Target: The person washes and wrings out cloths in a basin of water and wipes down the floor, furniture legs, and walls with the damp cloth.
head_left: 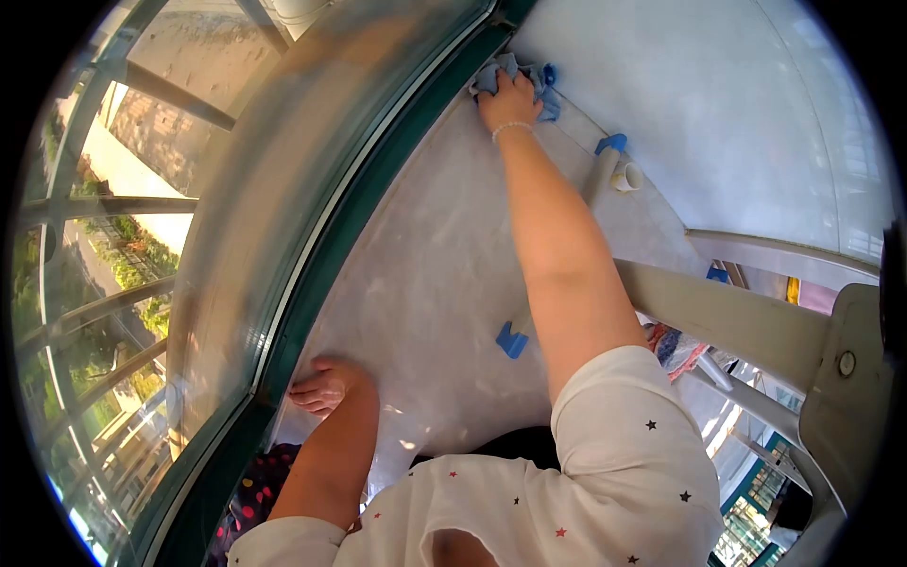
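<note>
My right hand (510, 102), with a bead bracelet at its wrist, reaches into the far corner of a pale grey surface (444, 246). Its fingers are closed over a crumpled blue-grey cloth (545, 80), which lies against that surface. Part of the cloth is hidden under the hand. Close to the green window frame (331, 227), my left hand (326, 386) rests on the same surface at the lower left, fingers stretched out and holding nothing.
Blue-capped ends (512, 340) of beige bars touch the surface. Near another blue cap (612, 144) lies a small whitish cylinder (626, 177). A thick beige bar (727, 312) crosses at right. White panels (699, 113) rise behind; barred window glass is at left.
</note>
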Action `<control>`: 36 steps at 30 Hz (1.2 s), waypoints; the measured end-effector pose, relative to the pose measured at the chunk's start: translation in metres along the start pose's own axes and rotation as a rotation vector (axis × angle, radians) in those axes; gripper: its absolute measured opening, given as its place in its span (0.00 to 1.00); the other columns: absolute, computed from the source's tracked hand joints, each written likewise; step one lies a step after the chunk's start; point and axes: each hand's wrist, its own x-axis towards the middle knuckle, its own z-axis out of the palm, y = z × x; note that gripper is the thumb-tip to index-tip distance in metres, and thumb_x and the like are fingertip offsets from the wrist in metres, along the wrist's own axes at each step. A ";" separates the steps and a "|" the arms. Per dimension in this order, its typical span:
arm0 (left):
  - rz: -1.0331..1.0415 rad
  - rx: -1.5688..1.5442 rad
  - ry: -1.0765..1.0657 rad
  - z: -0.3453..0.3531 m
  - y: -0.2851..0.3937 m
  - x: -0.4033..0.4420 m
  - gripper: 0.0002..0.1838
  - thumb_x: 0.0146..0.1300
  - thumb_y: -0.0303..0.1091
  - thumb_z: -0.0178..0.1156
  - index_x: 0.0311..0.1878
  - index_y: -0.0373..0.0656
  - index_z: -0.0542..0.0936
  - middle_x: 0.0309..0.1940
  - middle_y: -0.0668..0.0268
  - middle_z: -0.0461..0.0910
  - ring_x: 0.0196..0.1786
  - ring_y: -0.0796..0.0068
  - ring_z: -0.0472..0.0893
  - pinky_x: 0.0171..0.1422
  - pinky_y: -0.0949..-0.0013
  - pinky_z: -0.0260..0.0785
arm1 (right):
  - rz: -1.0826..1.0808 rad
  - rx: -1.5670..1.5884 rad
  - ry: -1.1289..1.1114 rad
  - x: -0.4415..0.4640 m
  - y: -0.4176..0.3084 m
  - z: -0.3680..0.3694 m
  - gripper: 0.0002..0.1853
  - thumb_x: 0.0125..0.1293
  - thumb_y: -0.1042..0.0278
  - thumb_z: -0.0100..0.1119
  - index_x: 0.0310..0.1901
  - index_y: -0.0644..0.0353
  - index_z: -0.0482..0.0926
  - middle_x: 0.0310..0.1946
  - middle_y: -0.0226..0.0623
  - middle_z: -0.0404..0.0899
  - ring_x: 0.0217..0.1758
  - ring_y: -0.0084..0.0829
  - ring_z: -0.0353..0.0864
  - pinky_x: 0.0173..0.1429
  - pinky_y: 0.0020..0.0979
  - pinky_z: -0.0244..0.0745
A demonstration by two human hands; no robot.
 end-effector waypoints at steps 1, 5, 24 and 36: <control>-0.002 0.009 0.002 -0.001 0.001 0.003 0.33 0.58 0.44 0.46 0.64 0.32 0.62 0.65 0.46 0.60 0.68 0.48 0.59 0.69 0.49 0.50 | 0.010 0.003 -0.022 -0.007 -0.004 -0.001 0.29 0.53 0.53 0.58 0.59 0.46 0.72 0.65 0.38 0.61 0.71 0.38 0.52 0.67 0.62 0.44; -0.025 0.051 -0.024 -0.006 0.004 0.000 0.34 0.58 0.44 0.46 0.64 0.32 0.62 0.65 0.46 0.59 0.68 0.48 0.59 0.70 0.49 0.50 | -0.183 -0.038 -0.165 -0.093 -0.037 -0.021 0.28 0.51 0.55 0.59 0.57 0.47 0.73 0.63 0.39 0.63 0.69 0.40 0.55 0.67 0.62 0.45; -0.022 0.187 -0.054 -0.012 0.017 -0.005 0.34 0.58 0.45 0.46 0.65 0.33 0.61 0.66 0.46 0.58 0.69 0.49 0.57 0.71 0.50 0.48 | -0.602 -0.123 -0.797 -0.427 -0.033 -0.107 0.10 0.54 0.68 0.57 0.36 0.39 0.82 0.44 0.19 0.73 0.56 0.30 0.66 0.52 0.50 0.64; 0.211 0.159 -0.093 0.018 0.024 -0.003 0.34 0.58 0.45 0.46 0.65 0.33 0.61 0.67 0.46 0.57 0.70 0.49 0.56 0.72 0.50 0.47 | -0.129 -0.314 -0.510 -0.481 0.285 -0.230 0.20 0.45 0.80 0.58 0.43 0.55 0.81 0.33 0.39 0.82 0.39 0.40 0.81 0.47 0.38 0.75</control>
